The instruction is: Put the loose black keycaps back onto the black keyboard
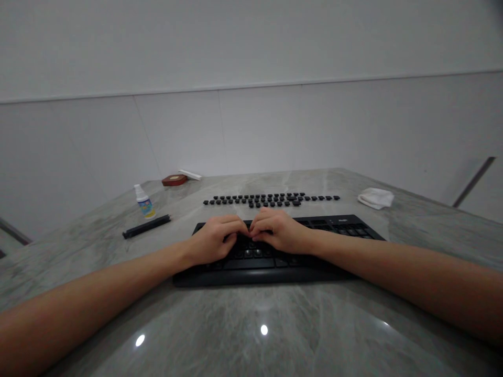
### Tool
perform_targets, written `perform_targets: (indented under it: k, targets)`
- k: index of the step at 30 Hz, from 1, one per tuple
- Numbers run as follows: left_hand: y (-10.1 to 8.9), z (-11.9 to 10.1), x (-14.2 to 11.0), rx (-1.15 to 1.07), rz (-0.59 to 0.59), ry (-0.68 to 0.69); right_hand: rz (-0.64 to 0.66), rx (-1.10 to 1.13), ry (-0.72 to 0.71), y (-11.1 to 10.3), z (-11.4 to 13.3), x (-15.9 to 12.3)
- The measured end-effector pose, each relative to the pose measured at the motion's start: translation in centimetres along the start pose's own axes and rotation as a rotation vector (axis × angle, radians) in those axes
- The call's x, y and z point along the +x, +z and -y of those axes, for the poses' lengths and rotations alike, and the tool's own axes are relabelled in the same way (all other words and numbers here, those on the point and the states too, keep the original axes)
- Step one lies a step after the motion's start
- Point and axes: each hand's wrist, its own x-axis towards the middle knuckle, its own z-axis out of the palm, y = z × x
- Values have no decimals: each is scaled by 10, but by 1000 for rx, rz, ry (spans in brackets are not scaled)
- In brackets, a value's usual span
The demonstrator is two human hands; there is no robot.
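Note:
A black keyboard lies flat on the marble-patterned table before me, some of its key positions bare of caps. Over its upper middle, my left hand has its fingers curled, the tips pressed together against the keys. My right hand meets it there in a pinch, the two sets of fingertips nearly touching. Whatever lies between the fingers is too small and covered to make out. Behind the keyboard, loose black keycaps are set out in several rows.
To the left stand a white spray bottle with a blue-yellow label and a long black bar-like piece. Farther back are a reddish-brown box and a white strip. A crumpled white cloth lies at right. A wall backs the table.

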Motion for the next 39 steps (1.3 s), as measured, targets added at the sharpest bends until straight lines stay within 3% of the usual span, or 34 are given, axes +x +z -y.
perform_targets:
  k: [5,17,24,39]
  targets:
    - [-1,1,0,-27,2,26,25,24,-36,-1,0,-2]
    - [-1,1,0,-31,5,36,-108,-9,23,-2,7,-2]
    - [-2,-1,2,-36,-10,46,-49,7,-33,-1,8,-1]
    - [-1,1,1,37,-6,-73,-58,93,254,-2,7,2]
